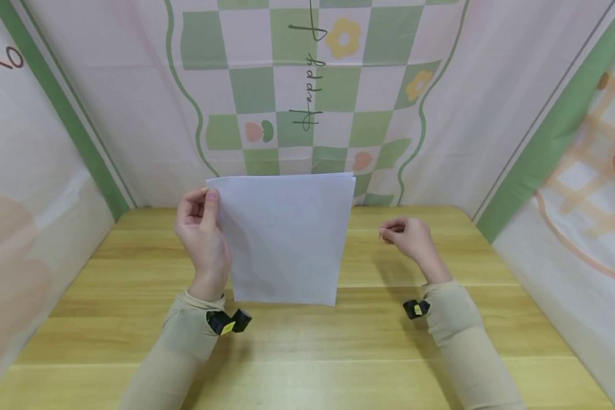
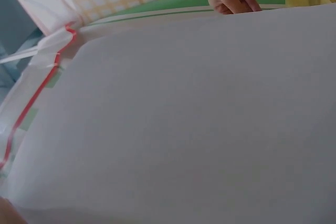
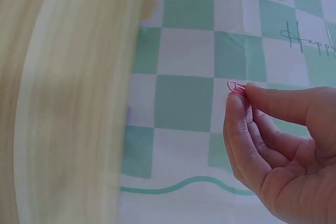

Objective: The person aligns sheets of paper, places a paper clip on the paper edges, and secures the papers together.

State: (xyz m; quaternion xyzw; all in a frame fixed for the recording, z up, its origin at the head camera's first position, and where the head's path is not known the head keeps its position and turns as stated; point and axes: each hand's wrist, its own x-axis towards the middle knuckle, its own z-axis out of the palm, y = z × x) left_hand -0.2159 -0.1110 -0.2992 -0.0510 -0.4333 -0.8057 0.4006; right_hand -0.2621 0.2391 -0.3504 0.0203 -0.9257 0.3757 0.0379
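Observation:
White sheets of paper stand upright above the table, their upper left corner pinched between the thumb and fingers of my left hand. At the top right corner two edges show slightly apart. The paper fills most of the left wrist view. To the right of the sheets, apart from them, my right hand is raised over the table. Between its thumb and index fingertip it pinches a small pink paper clip, whose wire loops stick out past the fingertips in the right wrist view.
Below lies a wooden table with light planks. Behind it hangs a cloth backdrop with green and white checks, and printed cloth also stands at the left and right sides. Each wrist carries a small black camera.

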